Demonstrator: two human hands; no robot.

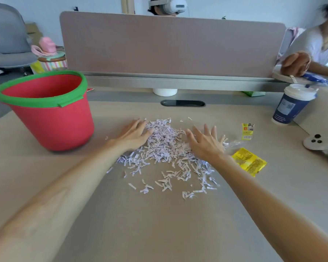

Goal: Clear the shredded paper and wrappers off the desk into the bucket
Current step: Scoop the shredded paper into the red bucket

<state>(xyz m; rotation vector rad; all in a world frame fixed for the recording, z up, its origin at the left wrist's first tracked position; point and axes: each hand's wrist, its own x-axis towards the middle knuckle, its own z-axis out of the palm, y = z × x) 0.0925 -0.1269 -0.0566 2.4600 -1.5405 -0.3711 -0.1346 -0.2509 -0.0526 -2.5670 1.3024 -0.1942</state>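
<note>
Forearms: two bare arms reach forward from the bottom edge across the desk [159, 233], nearest the lens.
Bucket: a red bucket [51, 118] with a green rim stands upright at far left, looking empty in the part of its inside on view, well apart from the mess.
Left hand: the left hand [134, 135] lies palm down, fingers spread wide and holding nothing, touching the left edge of the heap.
Shredded paper: the shredded paper [165, 146] sits mid-desk between the hands, a thick mound at the far end thinning into loose strips toward the camera.
Right hand: the right hand [204, 142] is also wide open and empty, pressed to the heap's right flank.
Wrappers: a small yellow wrapper [247, 131], a clear crumpled one [232, 143] and a larger yellow packet [249, 161] lie just right of the right hand, untouched.
Cup: a lidded paper cup [293, 104] stands at far right.
Key relation: the heap lies inside both palms, and the bucket lies left of it, so the left hand is nearer; a scooped load would likely travel leftward.
Progress: by appearances, the clearing has barely begun.
</note>
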